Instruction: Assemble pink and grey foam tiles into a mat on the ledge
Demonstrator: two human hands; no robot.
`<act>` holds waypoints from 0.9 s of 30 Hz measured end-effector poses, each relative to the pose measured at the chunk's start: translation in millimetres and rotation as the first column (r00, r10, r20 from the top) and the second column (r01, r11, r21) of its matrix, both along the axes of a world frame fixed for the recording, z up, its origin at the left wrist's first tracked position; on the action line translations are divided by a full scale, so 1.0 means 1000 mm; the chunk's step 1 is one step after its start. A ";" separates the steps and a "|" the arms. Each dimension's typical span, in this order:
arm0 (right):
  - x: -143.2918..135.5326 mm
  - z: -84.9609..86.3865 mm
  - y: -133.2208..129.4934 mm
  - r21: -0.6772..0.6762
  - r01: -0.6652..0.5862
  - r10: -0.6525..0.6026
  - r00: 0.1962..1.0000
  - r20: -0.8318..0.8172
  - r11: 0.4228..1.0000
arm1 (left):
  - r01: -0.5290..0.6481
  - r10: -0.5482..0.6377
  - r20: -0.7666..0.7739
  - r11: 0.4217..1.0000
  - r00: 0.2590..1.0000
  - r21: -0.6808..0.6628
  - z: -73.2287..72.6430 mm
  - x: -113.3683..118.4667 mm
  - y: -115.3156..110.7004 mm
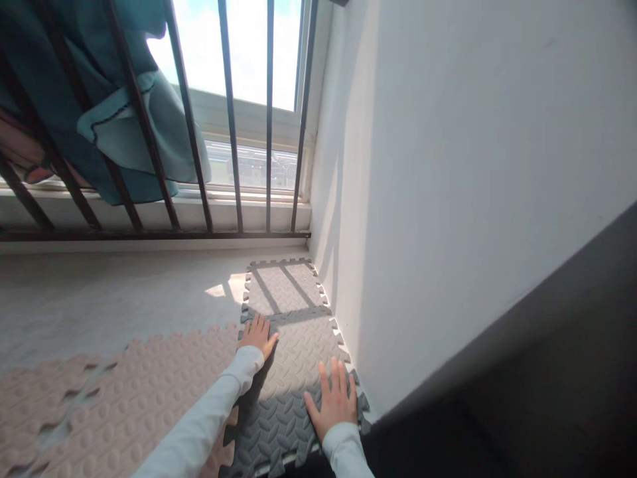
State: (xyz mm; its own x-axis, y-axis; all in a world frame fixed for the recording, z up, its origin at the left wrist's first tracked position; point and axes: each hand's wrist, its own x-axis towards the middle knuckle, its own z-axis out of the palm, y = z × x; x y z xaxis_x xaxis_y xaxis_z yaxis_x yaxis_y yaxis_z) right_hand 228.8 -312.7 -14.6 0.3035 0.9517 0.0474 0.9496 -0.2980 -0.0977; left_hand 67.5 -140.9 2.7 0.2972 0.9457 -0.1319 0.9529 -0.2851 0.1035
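On the floor by the white wall (448, 199), a grey foam mat (298, 358) lies under both hands. The left hand (257, 335), at ten o'clock on it, and the right hand (334, 401), at five o'clock, press flat with fingers spread, gripping nothing; a beige mat (149, 392) adjoins at nine o'clock.

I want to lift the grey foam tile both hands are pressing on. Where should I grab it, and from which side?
Probably the toothed near edge of the grey tile, from the person's side, fingers hooked under. Its far edge interlocks with the second grey tile, its left edge meets the beige mat, and the wall crowds its right. Both hands, left and right, lie flat on top.
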 end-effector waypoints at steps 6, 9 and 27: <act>-0.003 0.003 -0.001 0.015 0.005 -0.006 1.000 0.018 1.000 | 0.020 -0.020 -0.015 0.999 1.000 -0.030 0.021 0.005 0.012; -0.005 0.005 -0.001 0.023 0.014 -0.014 1.000 0.002 1.000 | 0.095 -0.095 0.022 0.995 0.995 0.017 0.021 0.023 0.008; -0.003 0.004 -0.003 0.046 0.022 -0.018 0.997 -0.072 0.999 | 0.221 -0.225 0.070 0.974 0.972 0.053 0.029 0.134 0.004</act>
State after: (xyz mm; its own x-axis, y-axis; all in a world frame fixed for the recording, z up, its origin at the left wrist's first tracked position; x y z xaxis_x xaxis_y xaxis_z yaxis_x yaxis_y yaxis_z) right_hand 225.9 -315.4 -10.5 0.3267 0.9426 0.0691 0.9335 -0.3103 -0.1798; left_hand 201.9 -137.0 32.0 0.5087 0.8588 -0.0603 0.8548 -0.4954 0.1548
